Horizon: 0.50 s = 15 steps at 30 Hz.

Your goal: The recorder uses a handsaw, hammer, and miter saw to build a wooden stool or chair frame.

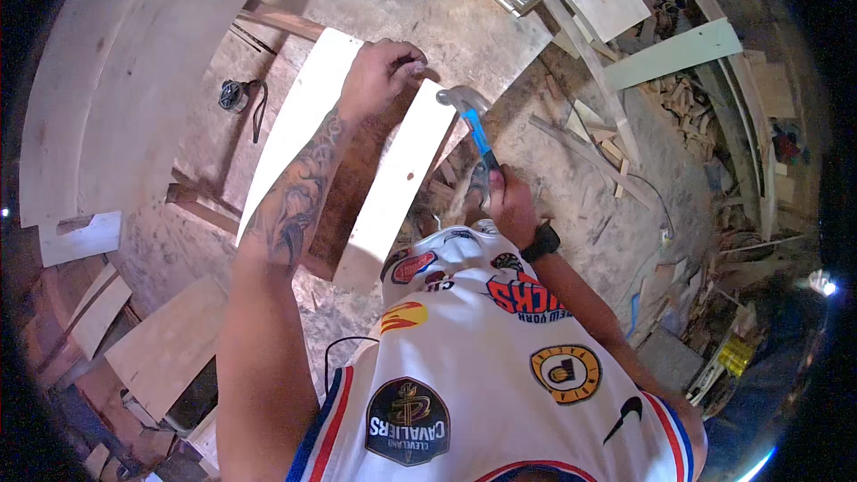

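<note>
Hammer [471, 120] gripped in my right hand [509, 201] pointed its head up-left toward my left hand [379, 76], pinched closed on the pale board [397, 183].

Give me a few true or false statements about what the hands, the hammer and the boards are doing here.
1. The right hand holds a hammer with a blue handle. True.
2. The left hand rests flat and open on the floor. False: it pinches something small at the end of a pale board.
3. The hammer's head lies on the ground. False: it is raised near the left hand.
4. A dark band sits on the right wrist. True.
</note>
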{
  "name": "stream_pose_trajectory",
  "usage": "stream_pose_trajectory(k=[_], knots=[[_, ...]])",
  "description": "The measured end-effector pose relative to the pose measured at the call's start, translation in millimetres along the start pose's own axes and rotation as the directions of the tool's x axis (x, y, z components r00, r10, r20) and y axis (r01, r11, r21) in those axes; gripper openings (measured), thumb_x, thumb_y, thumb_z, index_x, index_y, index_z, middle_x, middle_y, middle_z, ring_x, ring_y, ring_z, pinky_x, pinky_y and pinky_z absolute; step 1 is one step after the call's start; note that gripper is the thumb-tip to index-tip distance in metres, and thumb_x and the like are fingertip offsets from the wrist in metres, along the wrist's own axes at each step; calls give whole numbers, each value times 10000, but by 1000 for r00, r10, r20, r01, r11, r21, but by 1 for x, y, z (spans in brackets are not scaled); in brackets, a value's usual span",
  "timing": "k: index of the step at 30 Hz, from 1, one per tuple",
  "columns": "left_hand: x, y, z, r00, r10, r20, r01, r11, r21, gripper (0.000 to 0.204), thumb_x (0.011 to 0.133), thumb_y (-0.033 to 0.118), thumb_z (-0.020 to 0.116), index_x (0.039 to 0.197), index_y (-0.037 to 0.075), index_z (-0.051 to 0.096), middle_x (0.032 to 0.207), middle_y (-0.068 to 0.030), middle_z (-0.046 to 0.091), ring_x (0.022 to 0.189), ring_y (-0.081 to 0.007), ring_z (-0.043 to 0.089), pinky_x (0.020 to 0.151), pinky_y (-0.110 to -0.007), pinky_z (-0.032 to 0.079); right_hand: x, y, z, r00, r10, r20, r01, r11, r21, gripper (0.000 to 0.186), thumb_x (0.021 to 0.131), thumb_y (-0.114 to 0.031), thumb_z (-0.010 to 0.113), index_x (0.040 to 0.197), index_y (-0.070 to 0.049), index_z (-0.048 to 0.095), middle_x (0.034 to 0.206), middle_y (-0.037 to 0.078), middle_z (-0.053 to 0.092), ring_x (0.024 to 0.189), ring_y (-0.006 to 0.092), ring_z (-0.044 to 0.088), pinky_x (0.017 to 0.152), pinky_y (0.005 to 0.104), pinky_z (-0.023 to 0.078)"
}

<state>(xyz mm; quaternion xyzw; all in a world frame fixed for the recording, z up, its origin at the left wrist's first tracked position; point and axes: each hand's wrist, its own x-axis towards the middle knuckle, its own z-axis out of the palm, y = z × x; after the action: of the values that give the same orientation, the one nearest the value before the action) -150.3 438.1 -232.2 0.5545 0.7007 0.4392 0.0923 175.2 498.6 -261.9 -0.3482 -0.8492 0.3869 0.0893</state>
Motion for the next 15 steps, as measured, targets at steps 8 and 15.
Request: stream_pose_trajectory(k=[8, 15], knots=[[-3, 20, -5, 987, -63, 145, 33, 980, 198, 152, 833, 320, 684, 871, 182, 737, 835, 26, 688, 909, -188, 572, 919, -392, 356, -4, -31, -24, 938, 245, 244, -342, 770, 539, 400, 1031, -400, 377, 880, -61, 527, 630, -38, 458, 466, 48, 418, 414, 214, 349], [-3, 17, 3, 993, -35, 114, 12, 981, 195, 147, 847, 301, 676, 895, 175, 733, 860, 21, 692, 903, -204, 576, 911, -417, 360, -6, -44, -39, 969, 197, 148, -246, 787, 566, 305, 1027, -316, 440, 914, -51, 542, 636, -49, 452, 479, 42, 405, 426, 210, 339]])
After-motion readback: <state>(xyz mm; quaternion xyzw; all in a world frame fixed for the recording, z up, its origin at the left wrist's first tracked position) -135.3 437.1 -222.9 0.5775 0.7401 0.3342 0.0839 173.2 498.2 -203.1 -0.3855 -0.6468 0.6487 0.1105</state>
